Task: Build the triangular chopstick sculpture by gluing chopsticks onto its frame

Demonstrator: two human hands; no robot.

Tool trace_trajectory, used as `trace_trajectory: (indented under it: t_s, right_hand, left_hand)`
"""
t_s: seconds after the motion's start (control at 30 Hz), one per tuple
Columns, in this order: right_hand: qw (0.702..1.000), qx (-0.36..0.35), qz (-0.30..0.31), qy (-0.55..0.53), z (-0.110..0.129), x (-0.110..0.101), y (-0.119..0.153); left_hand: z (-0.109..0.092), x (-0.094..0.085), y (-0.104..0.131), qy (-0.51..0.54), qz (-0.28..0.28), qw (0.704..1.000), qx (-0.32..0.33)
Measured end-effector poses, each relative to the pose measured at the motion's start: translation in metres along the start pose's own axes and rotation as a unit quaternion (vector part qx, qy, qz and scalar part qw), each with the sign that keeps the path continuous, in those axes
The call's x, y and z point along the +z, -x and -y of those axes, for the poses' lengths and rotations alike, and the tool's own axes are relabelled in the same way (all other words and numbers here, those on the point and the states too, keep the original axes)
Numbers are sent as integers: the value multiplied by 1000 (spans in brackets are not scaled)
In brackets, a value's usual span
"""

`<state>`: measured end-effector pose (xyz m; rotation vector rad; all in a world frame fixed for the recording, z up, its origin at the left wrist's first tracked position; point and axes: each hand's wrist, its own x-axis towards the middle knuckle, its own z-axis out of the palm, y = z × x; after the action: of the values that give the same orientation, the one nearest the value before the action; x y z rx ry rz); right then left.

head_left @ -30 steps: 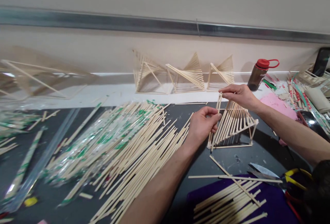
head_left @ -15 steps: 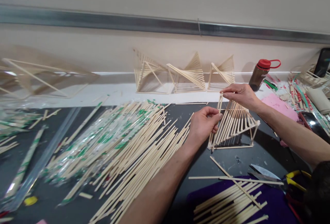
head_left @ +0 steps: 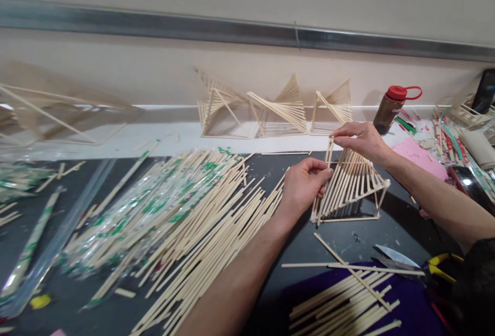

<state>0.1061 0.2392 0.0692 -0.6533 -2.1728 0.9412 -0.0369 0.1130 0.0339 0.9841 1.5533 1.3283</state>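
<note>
A small frame of wooden sticks (head_left: 350, 186) stands on the dark table, with a row of slanting sticks forming a twisted surface. My right hand (head_left: 363, 141) reaches over from the right and pinches the far, upper end of a wooden stick (head_left: 329, 158) at the frame's left side. Lower down, my left hand (head_left: 305, 184) closes thumb and forefinger on the same stick, as far as I can see. The fingertips hide part of it. Whitish lumps show at the frame's corners.
Loose sticks (head_left: 228, 238) and wrapped sticks (head_left: 154, 202) cover the left. Finished stick models (head_left: 278, 111) line the wall. A red-capped bottle (head_left: 386, 111) stands back right. Scissors (head_left: 441, 266) and more sticks (head_left: 340, 300) lie in front, by a purple sheet (head_left: 286, 300).
The view has shifted slightly, so things on the left appear a little further left and higher. Both hands keep their grip, with hardly any movement against the frame.
</note>
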Motion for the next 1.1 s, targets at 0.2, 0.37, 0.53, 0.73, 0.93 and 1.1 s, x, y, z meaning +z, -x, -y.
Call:
trace_trajectory:
  t_s: [0.2,0.37,0.53,0.73,0.93,1.1]
  right_hand:
    - [998,39,21,-46,-2,-2,1]
    - [999,27,11,-16,4,-1,1]
    - [999,21,-2,-25,5,2,0]
    - [1000,17,-6,-23,3,1,1]
    - [999,28,-17,4,6,1,2]
    - [999,38,-20,2,6,1,2]
  left_hand:
    - [0,0,0,3,3,1000,-1]
    - [-2,1,1,-10,-2,1000,8]
    - [-2,2,2,-17,-1,1000,20]
    - [-2,-1,2,-52,11,998,28]
    - [2,-6,2,-89,18,993,69]
    - [6,-7,4,-106,18,990,86]
